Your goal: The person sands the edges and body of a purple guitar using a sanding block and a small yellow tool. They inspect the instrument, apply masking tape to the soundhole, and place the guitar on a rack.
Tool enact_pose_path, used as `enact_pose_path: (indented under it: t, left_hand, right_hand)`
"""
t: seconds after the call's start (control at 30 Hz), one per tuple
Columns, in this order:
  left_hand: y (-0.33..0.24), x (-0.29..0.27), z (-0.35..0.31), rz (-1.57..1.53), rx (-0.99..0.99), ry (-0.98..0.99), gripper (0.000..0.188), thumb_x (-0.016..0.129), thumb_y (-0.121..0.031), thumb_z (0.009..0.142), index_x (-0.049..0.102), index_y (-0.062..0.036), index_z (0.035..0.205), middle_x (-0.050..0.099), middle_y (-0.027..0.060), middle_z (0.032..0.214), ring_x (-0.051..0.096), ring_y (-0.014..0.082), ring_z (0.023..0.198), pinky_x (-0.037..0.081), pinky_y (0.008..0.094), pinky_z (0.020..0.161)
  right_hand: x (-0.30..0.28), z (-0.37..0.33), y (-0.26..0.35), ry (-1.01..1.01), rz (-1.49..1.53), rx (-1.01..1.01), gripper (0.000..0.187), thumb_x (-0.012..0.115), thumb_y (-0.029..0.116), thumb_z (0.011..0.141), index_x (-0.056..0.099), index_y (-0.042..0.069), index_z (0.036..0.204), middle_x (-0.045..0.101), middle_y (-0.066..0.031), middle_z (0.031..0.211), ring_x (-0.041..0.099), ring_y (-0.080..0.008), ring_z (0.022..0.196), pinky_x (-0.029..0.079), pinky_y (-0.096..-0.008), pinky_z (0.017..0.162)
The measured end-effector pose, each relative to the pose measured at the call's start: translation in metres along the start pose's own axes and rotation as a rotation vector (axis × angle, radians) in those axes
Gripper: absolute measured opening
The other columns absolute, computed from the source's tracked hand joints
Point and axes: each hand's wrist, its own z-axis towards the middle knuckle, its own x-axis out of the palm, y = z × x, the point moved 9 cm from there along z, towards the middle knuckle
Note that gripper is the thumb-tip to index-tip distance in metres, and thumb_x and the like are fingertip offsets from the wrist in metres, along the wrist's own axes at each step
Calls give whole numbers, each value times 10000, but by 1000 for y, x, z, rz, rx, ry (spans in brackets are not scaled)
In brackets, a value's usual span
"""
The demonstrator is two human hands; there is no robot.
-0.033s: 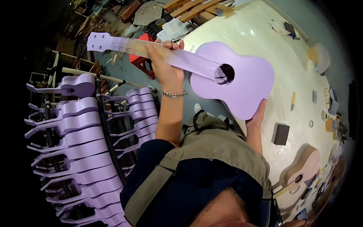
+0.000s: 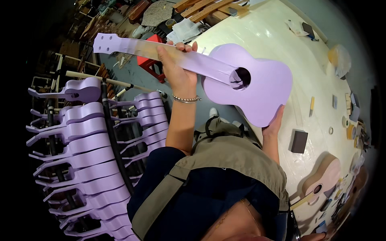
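A lilac ukulele [image 2: 263, 80] without strings is held up in front of me, its headstock to the left and its body to the right. My left hand [image 2: 179, 66] wraps round the neck, thumb over the fretboard face and fingertips showing at the far edge. Bare, yellowish wood shows through the paint beside that thumb. At the lower right edge of the body, my right hand [image 2: 273, 124] grips the rim; its fingers are partly hidden behind the body. Something pale and dark shows inside the sound hole.
On my left, a rack [image 2: 114, 140] carries rows of lilac ukuleles [image 2: 90, 148]. A plastic-covered table [image 2: 257, 28] on the right bears a dark block [image 2: 299, 142], a yellow-handled tool [image 2: 312, 106] and an unpainted ukulele [image 2: 323, 176]. Beyond the neck stands a red stool [image 2: 150, 62].
The ukulele and my left hand have shifted very slightly to the right. The grip of both hands is the same.
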Motion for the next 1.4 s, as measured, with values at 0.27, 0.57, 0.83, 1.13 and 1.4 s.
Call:
enact_pose_path:
  t: [0.27, 0.57, 0.83, 1.13, 1.4]
  left_hand:
    - [17, 13, -29, 300, -54, 27, 511, 461, -442, 889, 407, 21, 1097, 608, 149, 840, 590, 183, 777, 469, 297, 760]
    - [19, -23, -13, 279, -149, -61, 455, 440, -438, 896, 457, -26, 1087, 617, 158, 881, 587, 202, 789, 468, 342, 752]
    - [35, -23, -6, 392, -97, 37, 455, 356, -470, 913, 373, -70, 1130, 574, 174, 989, 535, 289, 977, 392, 409, 891]
    - [41, 10, -10, 374, -180, 145, 445, 383, -456, 909, 389, -73, 1134, 569, 167, 1021, 521, 302, 1027, 386, 423, 921]
    - [60, 25, -9, 401, -215, 220, 464, 368, -453, 913, 373, -61, 1162, 542, 185, 1062, 504, 319, 1047, 375, 445, 933]
  right_hand:
    - [6, -5, -4, -39, -85, -52, 617, 269, 494, 918, 254, 59, 1356, 329, -118, 1368, 356, -287, 1235, 301, -400, 1023]
    - [18, 4, -17, -154, -7, -70, 614, 271, 503, 919, 247, 83, 1366, 300, -95, 1395, 302, -272, 1270, 248, -405, 1052]
    - [2, 13, -9, -90, 16, -133, 714, 179, 559, 906, 215, 12, 1363, 281, -119, 1398, 282, -257, 1276, 224, -356, 1047]
    - [-2, -1, -8, -157, 117, -155, 741, 133, 576, 897, 230, -1, 1352, 316, -126, 1372, 314, -253, 1255, 254, -354, 1031]
    - [-15, -7, 3, -188, 169, -198, 746, 93, 565, 898, 235, -13, 1348, 328, -135, 1364, 337, -260, 1242, 274, -357, 1025]
